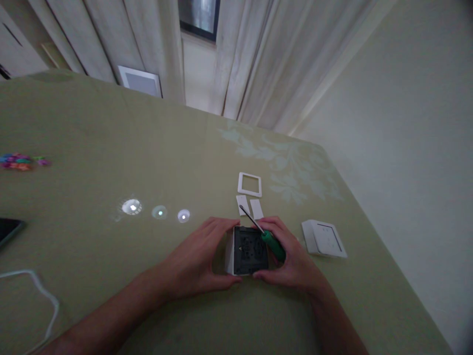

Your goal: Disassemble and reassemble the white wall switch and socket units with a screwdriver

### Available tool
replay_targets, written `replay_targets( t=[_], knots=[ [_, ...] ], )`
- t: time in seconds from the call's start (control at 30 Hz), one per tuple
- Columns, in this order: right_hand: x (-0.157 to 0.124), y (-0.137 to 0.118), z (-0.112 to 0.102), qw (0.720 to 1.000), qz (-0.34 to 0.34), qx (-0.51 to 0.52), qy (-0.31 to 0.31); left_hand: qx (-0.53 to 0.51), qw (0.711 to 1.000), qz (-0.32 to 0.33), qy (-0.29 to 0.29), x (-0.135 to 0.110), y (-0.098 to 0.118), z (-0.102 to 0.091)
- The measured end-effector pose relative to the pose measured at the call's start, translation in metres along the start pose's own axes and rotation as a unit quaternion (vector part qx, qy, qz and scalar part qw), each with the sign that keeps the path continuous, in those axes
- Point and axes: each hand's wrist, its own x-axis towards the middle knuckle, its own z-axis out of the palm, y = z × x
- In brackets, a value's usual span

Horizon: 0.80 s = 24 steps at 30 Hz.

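Between my two hands is a white electrical box with a black switch module [251, 250] set in its face. My left hand [199, 259] grips its left side, thumb at the near edge and fingers at the far edge. Along the right side, my right hand [290, 259] holds the box too, and a screwdriver with a green handle [273, 245] lies across that palm. The screwdriver's shaft points away and to the left. Just beyond the box lie two white rocker plates [256, 208], with a square white frame [250, 185] behind them.
To the right stands a white wall socket on its box [325, 238]. A white cable [48, 296] and a dark phone-like device [9, 230] are at the left. Small colourful pieces [22, 161] lie farther back. Beyond the green table [148, 133] hang curtains; a wall borders the right.
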Motion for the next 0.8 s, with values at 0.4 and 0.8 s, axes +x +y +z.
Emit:
replay_targets(
  t=[0.4, 0.8],
  knots=[
    [0.005, -0.002, 0.001, 0.998, 0.051, 0.006, -0.019, -0.022, 0.999, -0.028, -0.024, 0.004, -0.003, -0.005],
    [0.022, -0.044, -0.03, 0.983, 0.002, -0.062, 0.174, -0.008, 0.999, -0.039, -0.036, 0.005, -0.005, -0.006]
  ],
)
